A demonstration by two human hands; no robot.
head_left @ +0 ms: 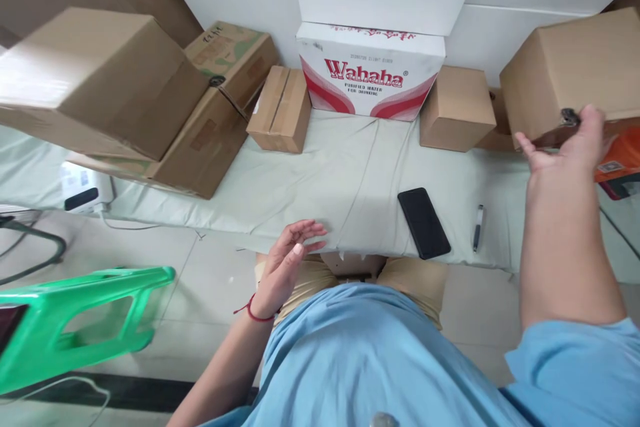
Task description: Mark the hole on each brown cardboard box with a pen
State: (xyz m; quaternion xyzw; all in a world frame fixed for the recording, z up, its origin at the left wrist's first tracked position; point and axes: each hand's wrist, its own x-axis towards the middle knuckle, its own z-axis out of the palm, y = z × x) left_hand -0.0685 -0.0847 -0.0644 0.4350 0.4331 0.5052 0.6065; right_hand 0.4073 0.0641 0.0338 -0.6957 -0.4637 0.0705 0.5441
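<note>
My left hand (290,260), with a red string bracelet at the wrist, hovers in front of the table edge, its fingers loosely stretched and nothing in them. At the right, my right hand (567,150) reaches up to the lower front corner of a large cardboard box (590,67). Its thumb and a finger are spread apart; the other fingers are hard to make out. Right by that hand, at the box's edge, is a small black object (569,117). A black smartphone (425,223) and a pen (479,228) lie on the cloth-covered table (345,173) between my hands.
Stacked cardboard boxes (120,80) stand at the left, with a small box (280,110) beside them. A Wahaba-style white and red "Wahaha" carton (370,73) is at the back, next to another box (455,110). A white device (85,187) and green stool (85,320) are at left.
</note>
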